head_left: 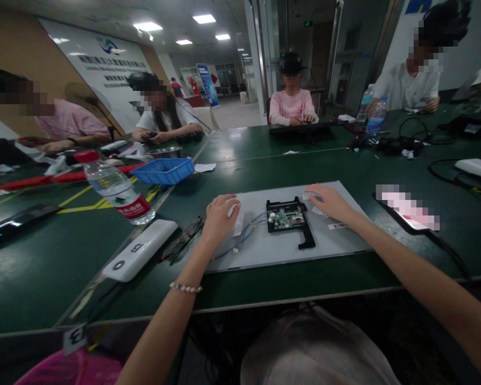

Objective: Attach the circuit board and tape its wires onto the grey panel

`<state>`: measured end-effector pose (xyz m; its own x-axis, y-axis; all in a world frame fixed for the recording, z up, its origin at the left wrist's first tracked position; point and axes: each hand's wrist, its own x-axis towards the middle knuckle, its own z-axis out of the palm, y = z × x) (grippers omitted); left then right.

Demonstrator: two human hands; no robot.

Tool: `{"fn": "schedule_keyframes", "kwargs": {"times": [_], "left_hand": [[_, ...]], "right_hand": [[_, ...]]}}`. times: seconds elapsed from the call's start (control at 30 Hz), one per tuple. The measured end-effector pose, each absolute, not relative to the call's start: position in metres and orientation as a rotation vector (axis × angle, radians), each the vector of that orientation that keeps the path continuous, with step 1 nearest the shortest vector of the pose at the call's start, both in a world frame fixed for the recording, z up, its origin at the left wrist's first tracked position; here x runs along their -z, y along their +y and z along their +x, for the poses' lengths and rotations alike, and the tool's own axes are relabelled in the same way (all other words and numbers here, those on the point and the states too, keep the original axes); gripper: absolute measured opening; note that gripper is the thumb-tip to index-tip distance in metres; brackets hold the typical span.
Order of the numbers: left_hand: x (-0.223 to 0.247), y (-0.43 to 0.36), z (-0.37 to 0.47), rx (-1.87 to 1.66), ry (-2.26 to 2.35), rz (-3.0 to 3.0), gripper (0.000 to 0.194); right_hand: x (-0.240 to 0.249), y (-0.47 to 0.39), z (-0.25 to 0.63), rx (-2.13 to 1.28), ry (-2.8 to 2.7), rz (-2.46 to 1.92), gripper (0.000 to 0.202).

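A green circuit board [285, 218] sits in a black frame [304, 226] with a leg-like arm, on a light grey board [260, 252]. Thin grey-blue wires [246, 231] run from its left side. My left hand [221, 216] rests at the grey board's left part, beside a white strip [238, 224]; its fingers are bent and partly hidden, so any hold is unclear. To the right of the frame, my right hand [329, 201] reaches over the board with fingers stretched, near small white pieces [319, 212] and a label [338, 226].
Left of the board are glasses [182, 239], a white power bank [142, 251], a water bottle [116, 188] and a blue tray [164, 171]. A phone [406, 211] with a cable lies right. Several people sit around the green table [256, 160]; its front edge is close.
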<state>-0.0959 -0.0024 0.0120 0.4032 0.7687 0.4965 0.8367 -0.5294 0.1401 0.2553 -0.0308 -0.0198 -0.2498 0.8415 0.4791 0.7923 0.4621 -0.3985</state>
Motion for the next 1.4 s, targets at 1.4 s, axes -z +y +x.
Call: {"fn": "schedule_keyframes", "kwargs": {"times": [1.4], "left_hand": [[-0.051,-0.023,-0.003,0.305,-1.168,-2.850,0.038]], "right_hand": [[0.028,-0.030,0.256,-0.082,-2.022,-1.483,0.026]]}}
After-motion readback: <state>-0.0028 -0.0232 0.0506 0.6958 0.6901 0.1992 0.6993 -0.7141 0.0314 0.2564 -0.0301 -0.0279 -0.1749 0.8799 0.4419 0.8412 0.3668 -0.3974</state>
